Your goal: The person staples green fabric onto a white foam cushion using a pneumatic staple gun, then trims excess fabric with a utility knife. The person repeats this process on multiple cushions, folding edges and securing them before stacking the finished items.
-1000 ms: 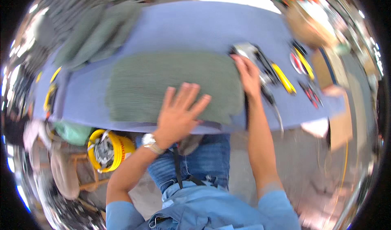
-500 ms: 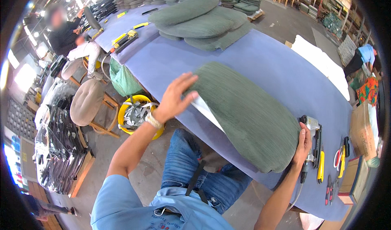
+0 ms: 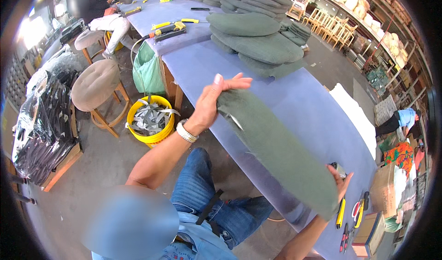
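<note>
A long dark-green fabric-covered cushion panel (image 3: 281,154) with rounded ends is held tilted above the blue-grey table (image 3: 193,71). My left hand (image 3: 211,104) grips its far-left end, thumb up and fingers reaching over the edge. At the near-right end, my right hand (image 3: 340,185) holds the panel, its fingers partly behind it. A small white sliver shows along the panel's edge near my left hand. Just beyond my right hand, a nail or staple gun (image 3: 338,169) is mostly hidden.
Green cushions (image 3: 258,46) are stacked at the table's far end. Right of me lie a yellow cutter (image 3: 340,213), scissors (image 3: 355,209) and red-handled pliers (image 3: 344,241). A yellow bucket (image 3: 159,133) of fabric strips and a stool (image 3: 95,85) stand left. Another person (image 3: 92,6) sits far left.
The panel has been tipped up from lying nearly flat on the table. My left hand, earlier by its lifted fabric edge, now grips its end. The view has shifted.
</note>
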Available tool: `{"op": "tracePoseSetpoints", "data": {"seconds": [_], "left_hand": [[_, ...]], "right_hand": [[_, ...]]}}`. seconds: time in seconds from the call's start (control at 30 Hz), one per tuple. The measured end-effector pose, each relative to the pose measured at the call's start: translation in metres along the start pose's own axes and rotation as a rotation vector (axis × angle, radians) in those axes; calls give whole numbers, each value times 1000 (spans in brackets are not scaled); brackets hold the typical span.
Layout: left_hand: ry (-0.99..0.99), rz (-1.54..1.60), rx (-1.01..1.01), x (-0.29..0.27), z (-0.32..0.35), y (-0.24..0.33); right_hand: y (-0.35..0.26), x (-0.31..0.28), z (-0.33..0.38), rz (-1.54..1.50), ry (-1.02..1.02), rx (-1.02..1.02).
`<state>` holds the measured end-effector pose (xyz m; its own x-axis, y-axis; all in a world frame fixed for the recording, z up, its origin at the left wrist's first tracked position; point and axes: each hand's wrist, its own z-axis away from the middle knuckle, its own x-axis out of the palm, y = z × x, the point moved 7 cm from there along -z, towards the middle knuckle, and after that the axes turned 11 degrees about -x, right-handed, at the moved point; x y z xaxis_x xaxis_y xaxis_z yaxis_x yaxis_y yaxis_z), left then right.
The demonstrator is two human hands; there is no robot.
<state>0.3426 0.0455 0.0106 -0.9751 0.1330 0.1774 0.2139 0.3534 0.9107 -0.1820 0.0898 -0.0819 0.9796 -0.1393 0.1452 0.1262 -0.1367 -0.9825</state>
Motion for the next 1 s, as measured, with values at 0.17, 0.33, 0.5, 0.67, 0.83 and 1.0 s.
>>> {"op": "tracePoseSetpoints", "data": {"seconds": [0.17,0.33,0.5,0.67,0.83,1.0], "left_hand": [[22,-249,206,16,5,47],[480,-478,10,41,-13,-7],[400,-432,-7,91,-10,11],[304,-385,142,111,37,13],[280,-344,196,106,50,7],[252,-360,221,91,60,-4]], "right_hand": [[-45,16,-55,-332,218,-289],[-71,65,-49,6,377,-561],[-140,169,8,601,112,-1021],[-163,254,18,801,-373,-1117],[-141,291,11,840,-767,-974],[-133,310,9,748,-820,-935]]}}
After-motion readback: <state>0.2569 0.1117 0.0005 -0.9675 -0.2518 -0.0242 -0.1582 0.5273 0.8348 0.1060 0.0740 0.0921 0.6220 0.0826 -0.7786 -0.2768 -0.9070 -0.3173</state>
